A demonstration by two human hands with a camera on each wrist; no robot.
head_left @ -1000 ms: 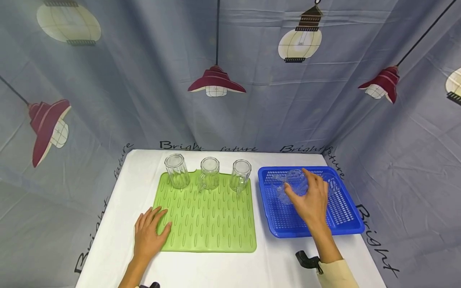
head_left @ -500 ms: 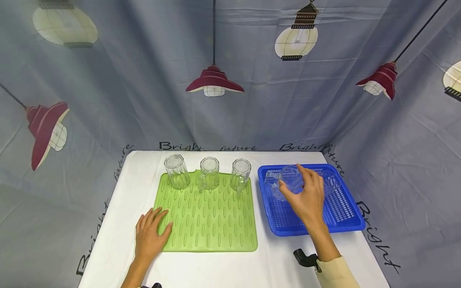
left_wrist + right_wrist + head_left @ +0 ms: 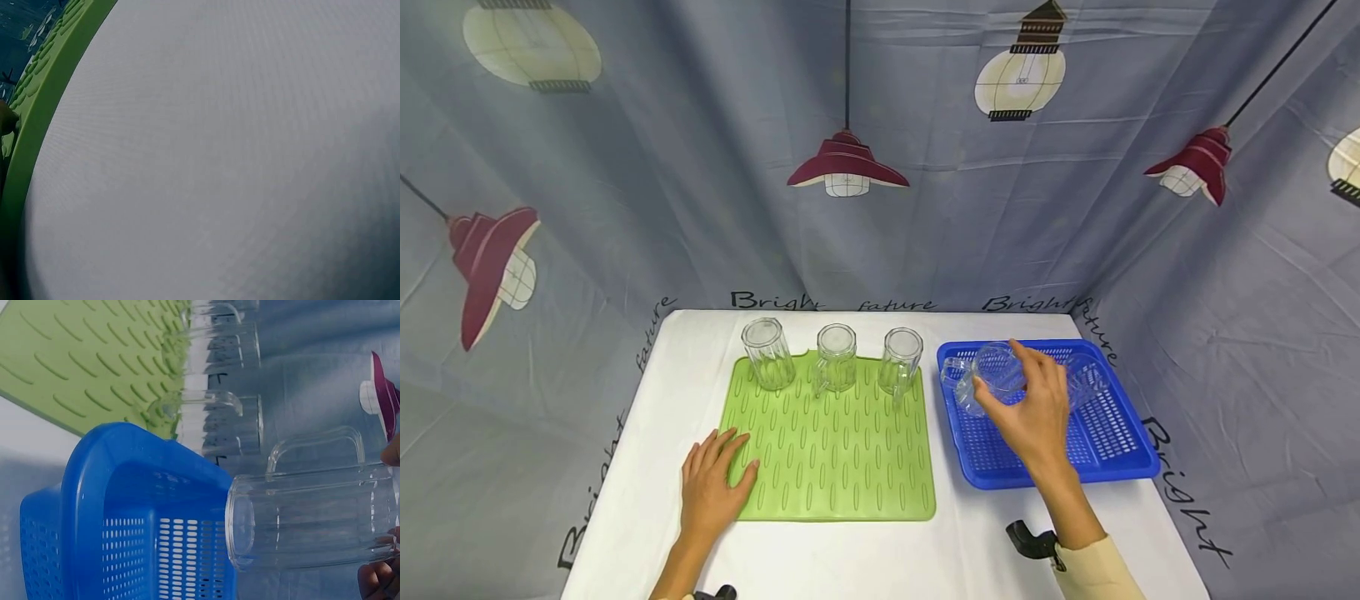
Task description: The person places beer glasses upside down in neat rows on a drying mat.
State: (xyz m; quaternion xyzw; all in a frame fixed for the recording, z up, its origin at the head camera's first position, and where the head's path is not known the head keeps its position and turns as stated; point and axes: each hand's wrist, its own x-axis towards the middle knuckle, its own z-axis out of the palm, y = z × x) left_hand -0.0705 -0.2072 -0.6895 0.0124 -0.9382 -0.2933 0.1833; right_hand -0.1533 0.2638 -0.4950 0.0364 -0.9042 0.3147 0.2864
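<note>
My right hand (image 3: 1037, 408) grips a clear glass mug (image 3: 1000, 371) near its base, thumb and fingers on opposite sides. The mug hangs mouth down over the left part of the blue basket (image 3: 1037, 482), its handle toward the mat. In the right wrist view, the mug (image 3: 306, 519) has its rim close above the basket wall, with fingertips (image 3: 378, 575) at the base end. Another glass mug (image 3: 1084, 383) lies in the basket, partly behind my right hand. My left hand (image 3: 711, 483) rests with spread fingers on the left edge of the green mat (image 3: 835, 458).
Along the mat's back edge stand three upside-down glass mugs: a left one (image 3: 769, 358), a middle one (image 3: 837, 362) and a right one (image 3: 900, 367). A white-covered table (image 3: 850, 558) carries everything. Grey curtain (image 3: 715, 208) with lamp prints encloses the back and sides.
My right hand has shifted a little to the left with the glass mug, bringing its handle near the basket's left rim. The left hand has stayed on the mat edge.
</note>
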